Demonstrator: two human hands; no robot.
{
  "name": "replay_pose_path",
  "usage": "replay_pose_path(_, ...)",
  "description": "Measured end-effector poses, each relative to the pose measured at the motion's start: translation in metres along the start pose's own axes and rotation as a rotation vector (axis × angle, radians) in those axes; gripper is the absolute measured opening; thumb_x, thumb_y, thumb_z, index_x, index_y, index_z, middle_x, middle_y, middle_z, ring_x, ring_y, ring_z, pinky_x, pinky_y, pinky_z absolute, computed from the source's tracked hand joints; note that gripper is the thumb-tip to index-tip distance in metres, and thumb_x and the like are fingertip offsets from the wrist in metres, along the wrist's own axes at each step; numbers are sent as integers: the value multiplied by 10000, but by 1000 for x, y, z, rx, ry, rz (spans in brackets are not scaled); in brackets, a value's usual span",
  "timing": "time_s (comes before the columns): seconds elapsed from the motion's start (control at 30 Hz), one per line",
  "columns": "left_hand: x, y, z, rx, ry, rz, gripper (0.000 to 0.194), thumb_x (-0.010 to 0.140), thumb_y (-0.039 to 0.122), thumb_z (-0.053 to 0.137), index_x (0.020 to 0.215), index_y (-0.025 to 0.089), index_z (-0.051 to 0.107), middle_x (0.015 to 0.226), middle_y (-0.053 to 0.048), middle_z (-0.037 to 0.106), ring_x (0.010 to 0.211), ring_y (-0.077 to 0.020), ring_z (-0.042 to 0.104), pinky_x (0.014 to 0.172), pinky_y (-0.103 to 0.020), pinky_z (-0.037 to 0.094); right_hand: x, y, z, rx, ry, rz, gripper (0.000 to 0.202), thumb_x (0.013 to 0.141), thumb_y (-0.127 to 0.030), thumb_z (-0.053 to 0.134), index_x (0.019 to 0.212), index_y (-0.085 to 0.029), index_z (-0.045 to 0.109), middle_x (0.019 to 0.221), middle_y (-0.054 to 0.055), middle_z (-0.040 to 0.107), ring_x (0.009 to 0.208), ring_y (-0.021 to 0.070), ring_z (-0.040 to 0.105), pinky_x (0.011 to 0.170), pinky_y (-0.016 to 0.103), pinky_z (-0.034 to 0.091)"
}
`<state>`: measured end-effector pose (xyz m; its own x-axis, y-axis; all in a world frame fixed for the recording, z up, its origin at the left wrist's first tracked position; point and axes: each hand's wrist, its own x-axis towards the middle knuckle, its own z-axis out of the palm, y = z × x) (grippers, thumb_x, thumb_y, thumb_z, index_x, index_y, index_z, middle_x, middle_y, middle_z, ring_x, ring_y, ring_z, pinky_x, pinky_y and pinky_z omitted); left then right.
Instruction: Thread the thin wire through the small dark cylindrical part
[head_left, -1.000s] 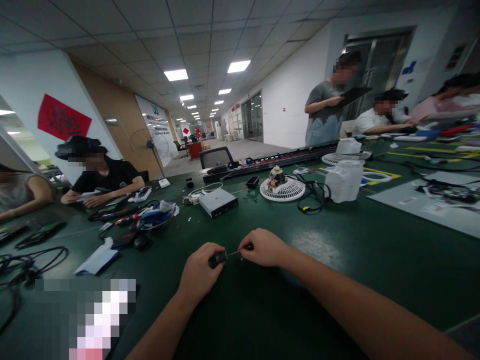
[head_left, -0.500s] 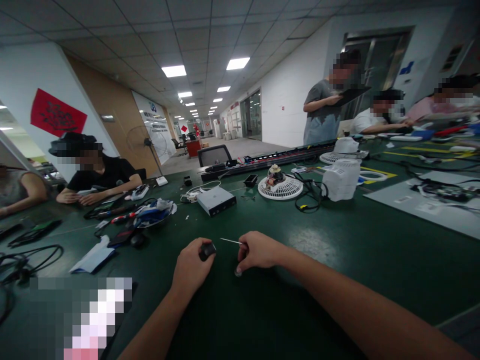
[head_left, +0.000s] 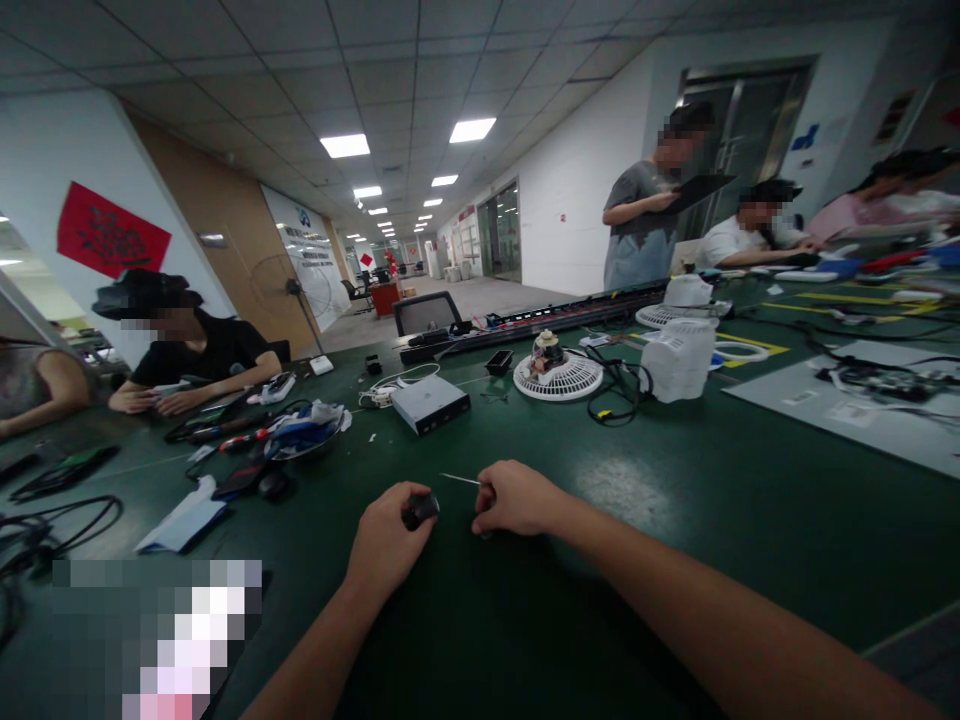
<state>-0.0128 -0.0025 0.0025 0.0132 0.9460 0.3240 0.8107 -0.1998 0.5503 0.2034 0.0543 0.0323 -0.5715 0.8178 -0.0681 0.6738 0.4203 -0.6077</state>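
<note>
My left hand (head_left: 386, 530) is closed around a small black rounded object (head_left: 421, 511), gripped between thumb and fingers; its kind I cannot make out. My right hand (head_left: 514, 500) is closed on a thin metal rod (head_left: 459, 479), which points left toward the black object without touching it. The rod's other end is hidden in the palm, so whether it is a screwdriver shaft does not show. Under the right fingertips lies a small dark bit (head_left: 487, 535), mostly covered. Both hands are just above the green table (head_left: 465, 640).
Ahead stand a grey-white disc drive (head_left: 430, 404), a white fan grille with its motor (head_left: 558, 372) and a white housing (head_left: 680, 360) with a black cable. To the left are a light blue cloth (head_left: 182, 518) and a computer mouse (head_left: 274, 484). Other people sit or stand around the table.
My left hand has turned slightly and moved a little right and down, showing more of the black object. The right fingertips have shifted, covering more of the small piece beneath them.
</note>
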Motion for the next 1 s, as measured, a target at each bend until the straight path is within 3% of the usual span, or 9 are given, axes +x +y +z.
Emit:
replay_pose_path(0.2,-1,5,-3,-6,-16,42,246,742,244,653,988,232,669,955,-30,721,861,-217,689,780,-358,546,-1,-1,1,163,-119,-17,325,644,-179,761,593,-199,440,693,-31,717,689,156,673,542,224,406)
replay_pose_path(0.37,-4,13,-4,-61,-23,98,281,734,231,673,1014,242,661,987,-22,716,893,-210,680,816,-360,545,6,0,9,546,109,-56,350,652,-165,748,610,-198,402,734,15,730,716,175,692,593,240,464)
replay_pose_path(0.5,-9,20,-2,-113,-32,114,267,745,245,694,1006,233,635,938,-15,709,847,-199,680,787,-356,555,9,-1,17,801,172,-114,410,619,-135,753,619,-208,349,758,34,734,760,198,704,632,264,499)
replay_pose_path(0.8,-12,25,-1,-207,41,186,179,750,219,711,891,209,601,963,-21,707,872,-179,680,816,-329,555,-2,-12,16,547,296,-226,432,685,-174,719,574,-210,304,741,6,700,747,166,679,625,245,458)
replay_pose_path(1.0,-11,23,1,-174,98,186,160,760,216,702,839,208,564,977,-23,698,895,-182,666,825,-336,547,1,-11,17,556,265,-121,397,669,-192,741,583,-200,354,701,5,692,671,151,649,560,231,417)
